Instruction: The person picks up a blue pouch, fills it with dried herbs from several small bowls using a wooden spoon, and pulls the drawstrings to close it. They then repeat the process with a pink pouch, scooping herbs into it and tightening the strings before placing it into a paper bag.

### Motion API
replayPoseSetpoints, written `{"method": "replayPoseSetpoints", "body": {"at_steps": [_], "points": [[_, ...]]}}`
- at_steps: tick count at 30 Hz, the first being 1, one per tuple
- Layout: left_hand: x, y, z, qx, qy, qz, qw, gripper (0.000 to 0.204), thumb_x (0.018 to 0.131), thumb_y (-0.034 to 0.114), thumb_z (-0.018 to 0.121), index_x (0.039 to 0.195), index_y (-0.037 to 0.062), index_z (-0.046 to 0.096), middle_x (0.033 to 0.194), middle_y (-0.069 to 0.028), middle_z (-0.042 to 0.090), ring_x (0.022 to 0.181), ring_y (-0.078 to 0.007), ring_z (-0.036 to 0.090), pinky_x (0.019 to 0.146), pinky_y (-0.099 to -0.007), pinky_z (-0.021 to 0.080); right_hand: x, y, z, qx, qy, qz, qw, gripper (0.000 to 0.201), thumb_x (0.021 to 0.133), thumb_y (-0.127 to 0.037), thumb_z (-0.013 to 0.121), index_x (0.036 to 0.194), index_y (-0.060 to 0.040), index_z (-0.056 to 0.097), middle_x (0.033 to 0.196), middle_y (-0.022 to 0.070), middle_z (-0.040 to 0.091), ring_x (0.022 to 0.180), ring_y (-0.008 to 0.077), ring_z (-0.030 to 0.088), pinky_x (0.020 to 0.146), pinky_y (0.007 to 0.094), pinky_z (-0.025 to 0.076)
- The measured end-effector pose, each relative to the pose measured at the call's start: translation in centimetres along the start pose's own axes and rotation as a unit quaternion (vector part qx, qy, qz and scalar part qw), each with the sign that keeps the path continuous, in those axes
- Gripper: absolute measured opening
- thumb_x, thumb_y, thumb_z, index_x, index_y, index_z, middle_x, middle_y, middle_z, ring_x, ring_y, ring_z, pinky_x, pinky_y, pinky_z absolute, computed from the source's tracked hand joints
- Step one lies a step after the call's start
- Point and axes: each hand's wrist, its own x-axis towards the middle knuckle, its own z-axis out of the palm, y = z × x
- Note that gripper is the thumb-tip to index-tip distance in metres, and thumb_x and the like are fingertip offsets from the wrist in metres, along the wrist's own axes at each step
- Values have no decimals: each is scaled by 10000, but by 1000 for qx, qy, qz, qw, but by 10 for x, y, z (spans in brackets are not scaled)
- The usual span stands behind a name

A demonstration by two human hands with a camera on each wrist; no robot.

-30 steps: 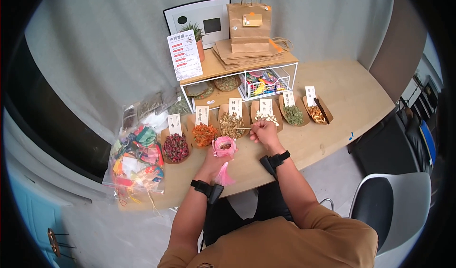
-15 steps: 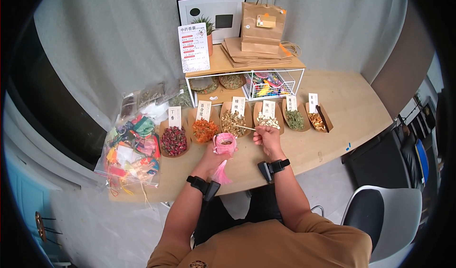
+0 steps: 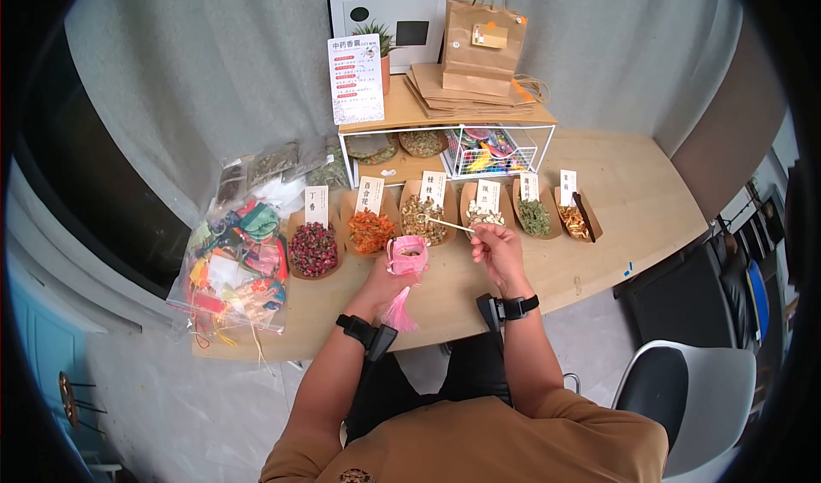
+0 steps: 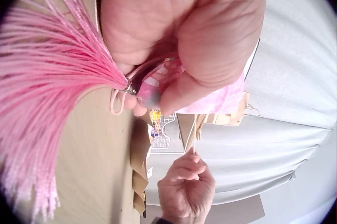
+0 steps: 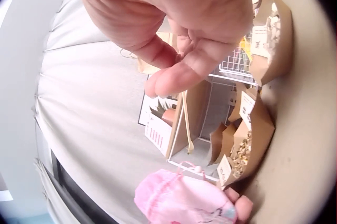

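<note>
In the head view my left hand holds up a pink drawstring pouch, its mouth open upward with some dark bits inside. A pink tassel hangs below it. The left wrist view has the thumb bent against the pouch fabric. My right hand pinches the end of a thin wooden spoon, whose tip points left and overlaps a tray of tan dried bits. In the right wrist view the spoon hangs from thumb and fingers, a short way from the pouch.
Labelled paper trays stand in a row: rosebuds, orange petals, white pieces, green leaves, brownish shavings. A plastic bag of colourful pouches lies left. Behind is a shelf with paper bags.
The right hand has drawn back to the right and toward the body, with the spoon now showing more of its length. The left hand and pouch stay much the same; the head view has shifted.
</note>
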Motion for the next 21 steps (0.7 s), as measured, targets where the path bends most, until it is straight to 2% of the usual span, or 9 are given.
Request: {"method": "replayPoseSetpoints", "body": {"at_steps": [3,6,15,21], "points": [[1,-1,-1,0,-7,-2,1000,495,788,-82,686,1245,5,517,1106,-79,628,1030,-202,641,825,-322,531,-15,-14,5,-5,-46,-2,999,108,907,-42,587,913,45,651,699,63,644,510,106,589,447,217,472],[0,1,1,-7,-4,-4,1000,499,788,-79,687,1248,6,513,1107,-80,628,1031,-203,640,821,-324,534,-25,-18,7,-53,-50,11,997,104,903,-41,603,927,45,656,697,71,644,492,111,576,448,227,469],[0,-2,-3,10,-9,2,1000,499,790,-75,688,1251,8,517,1120,-76,629,1038,-196,640,829,-321,537,-42,-17,8,-197,-88,-136,967,106,901,-31,627,953,38,689,723,52,654,553,93,603,487,218,490],[1,-5,-5,13,-13,1,1000,493,790,-81,680,1250,5,524,1125,-76,630,1043,-196,639,846,-317,531,-31,-6,0,-133,-45,-142,980,124,902,-38,635,987,33,693,735,50,654,556,93,600,495,217,491]]}}
